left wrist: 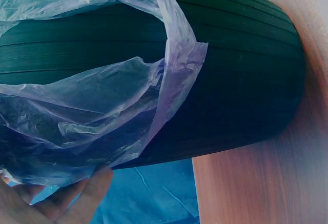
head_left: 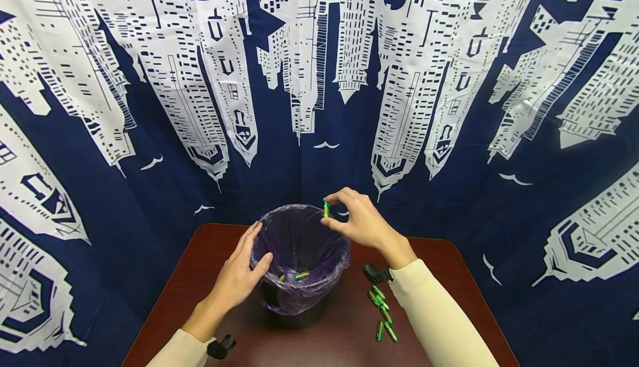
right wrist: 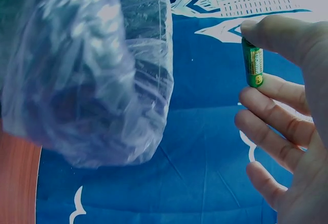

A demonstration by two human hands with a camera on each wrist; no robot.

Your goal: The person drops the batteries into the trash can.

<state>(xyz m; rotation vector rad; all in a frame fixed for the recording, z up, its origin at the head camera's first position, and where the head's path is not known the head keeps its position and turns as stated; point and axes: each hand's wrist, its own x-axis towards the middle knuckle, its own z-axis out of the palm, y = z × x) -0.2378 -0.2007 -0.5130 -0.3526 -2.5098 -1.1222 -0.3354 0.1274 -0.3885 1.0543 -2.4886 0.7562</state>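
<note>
Between thumb and fingertip, my right hand (head_left: pixel 363 220) pinches a small green battery (head_left: pixel 326 209) upright, just above the right side of the bin's rim. In the right wrist view, the battery (right wrist: pixel 253 64) shows its printed label, and the other fingers are spread apart from it. A dark trash bin (head_left: pixel 299 318), lined with a translucent purple bag (head_left: pixel 312 295), stands on the table. Two batteries (head_left: pixel 302 275) are visible inside the liner. My left hand (head_left: pixel 239 273) rests against the bin's left rim with fairly straight fingers; its fingertips touch the liner (left wrist: pixel 118 126) in the left wrist view.
Several green batteries (head_left: pixel 381 305) lie in a loose group on the reddish-brown table (head_left: pixel 224 314), right of the bin and close to my right forearm. A navy curtain (head_left: pixel 299 173) printed with white buildings hangs behind the table. Each wrist wears a black strap mount (head_left: pixel 222 347).
</note>
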